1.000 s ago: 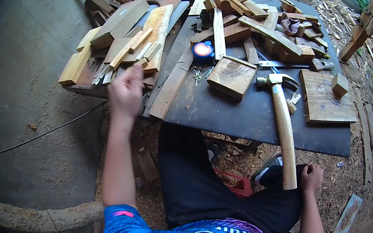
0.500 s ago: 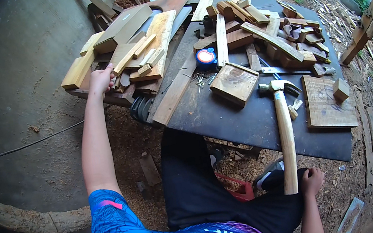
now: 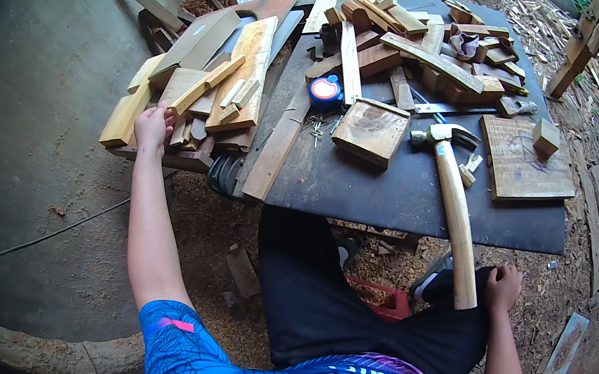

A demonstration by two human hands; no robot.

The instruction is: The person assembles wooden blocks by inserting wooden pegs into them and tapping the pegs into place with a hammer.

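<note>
My left hand (image 3: 154, 126) reaches to the table's left end. Its fingers are closed on the near end of a pale wooden strip (image 3: 191, 96), which slants over other offcuts. Beyond the strip, a wide light board (image 3: 259, 47) lies under several small sticks (image 3: 244, 93). My right hand (image 3: 503, 287) rests on the knee of my dark trousers, its fingers loosely bent and holding nothing visible. Close to it hangs the handle end of a claw hammer (image 3: 457, 216), whose head lies on the dark tabletop (image 3: 381, 201).
A blue tape measure (image 3: 325, 91), loose nails (image 3: 321, 126) and a square wooden block (image 3: 372, 133) occupy the middle. Mixed offcuts (image 3: 437, 61) heap up at the back right. A small block sits on a flat board (image 3: 523, 173). A plastered wall (image 3: 30, 137) stands at left.
My left hand has shifted slightly left, and the strip's near end has moved with it. My right hand stays on the knee. The whole view has shifted a little.
</note>
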